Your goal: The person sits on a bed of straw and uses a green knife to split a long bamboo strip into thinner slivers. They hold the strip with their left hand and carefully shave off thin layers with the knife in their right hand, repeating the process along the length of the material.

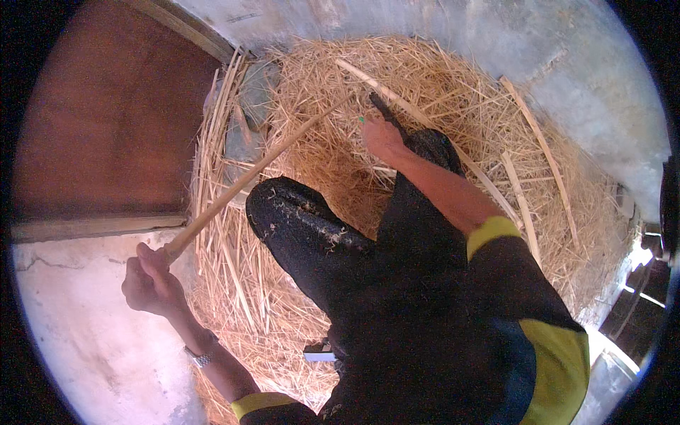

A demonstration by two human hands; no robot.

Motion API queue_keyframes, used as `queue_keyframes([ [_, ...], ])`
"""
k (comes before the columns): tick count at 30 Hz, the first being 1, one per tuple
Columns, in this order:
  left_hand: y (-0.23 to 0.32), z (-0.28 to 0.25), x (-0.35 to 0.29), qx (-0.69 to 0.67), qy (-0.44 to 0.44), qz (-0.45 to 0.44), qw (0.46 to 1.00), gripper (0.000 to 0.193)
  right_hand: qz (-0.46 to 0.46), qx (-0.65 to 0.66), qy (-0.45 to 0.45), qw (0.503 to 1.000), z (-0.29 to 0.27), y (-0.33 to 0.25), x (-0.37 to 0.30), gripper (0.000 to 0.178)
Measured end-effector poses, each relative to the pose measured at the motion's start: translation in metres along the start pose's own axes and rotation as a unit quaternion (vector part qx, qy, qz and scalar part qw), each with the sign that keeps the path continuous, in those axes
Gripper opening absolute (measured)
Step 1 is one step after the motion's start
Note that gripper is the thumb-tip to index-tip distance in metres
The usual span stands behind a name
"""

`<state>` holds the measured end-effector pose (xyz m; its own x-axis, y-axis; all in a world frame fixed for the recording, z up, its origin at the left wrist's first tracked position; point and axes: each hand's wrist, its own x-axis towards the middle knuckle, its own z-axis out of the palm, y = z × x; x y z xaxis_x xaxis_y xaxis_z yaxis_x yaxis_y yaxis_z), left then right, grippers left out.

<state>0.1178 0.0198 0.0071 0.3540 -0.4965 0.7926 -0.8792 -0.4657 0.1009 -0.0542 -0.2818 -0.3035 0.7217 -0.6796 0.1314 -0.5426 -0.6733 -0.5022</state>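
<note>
My left hand (152,282) is closed around the thick end of a long pale wooden stick (248,176), held well out to the left. The stick slants up and away to the right, and its thin far end comes close to my right hand (383,139). My right hand is closed on a dark, narrow, blade-like tool (382,107) above my right knee; its exact kind is unclear. A small green bit shows by the fingers. Straw-like shavings (312,64) lie beneath and around both knees.
Several split wooden strips (542,138) lie on the shavings to the right, and more long strips (212,156) are at the left. A grey wall (482,35) rises behind. A brown door panel (113,113) and a pale wall (99,312) border the left side.
</note>
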Motion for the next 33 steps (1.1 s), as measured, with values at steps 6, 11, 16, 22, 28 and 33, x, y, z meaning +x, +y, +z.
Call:
queue_keyframes([
  [6, 0.035, -0.015, 0.011, 0.008, -0.051, -0.211, 0.976, 0.051, 0.053, 0.258, -0.039, 0.964, -0.066, -0.122, -0.025, 0.037],
  [11, 0.057, -0.015, 0.008, -0.047, -0.047, -0.231, 0.971, 0.049, 0.016, 0.186, -0.06, 0.981, -0.047, -0.116, -0.038, 0.032],
  [16, 0.066, -0.013, 0.009, -0.048, -0.049, -0.234, 0.97, 0.049, -0.04, 0.129, 0.057, 0.989, -0.019, -0.071, -0.022, 0.029],
  [22, 0.066, -0.003, 0.01, -0.093, -0.056, -0.244, 0.964, 0.049, 0.07, 0.071, -0.025, 0.995, 0.042, -0.009, -0.004, 0.023],
  [28, 0.065, -0.01, 0.009, -0.069, -0.055, -0.223, 0.971, 0.051, 0.035, 0.083, -0.01, 0.996, 0.03, -0.05, -0.002, 0.026],
  [33, 0.059, -0.013, 0.008, -0.06, -0.056, -0.24, 0.967, 0.051, 0.085, 0.165, -0.016, 0.983, -0.001, -0.064, 0.001, 0.032],
])
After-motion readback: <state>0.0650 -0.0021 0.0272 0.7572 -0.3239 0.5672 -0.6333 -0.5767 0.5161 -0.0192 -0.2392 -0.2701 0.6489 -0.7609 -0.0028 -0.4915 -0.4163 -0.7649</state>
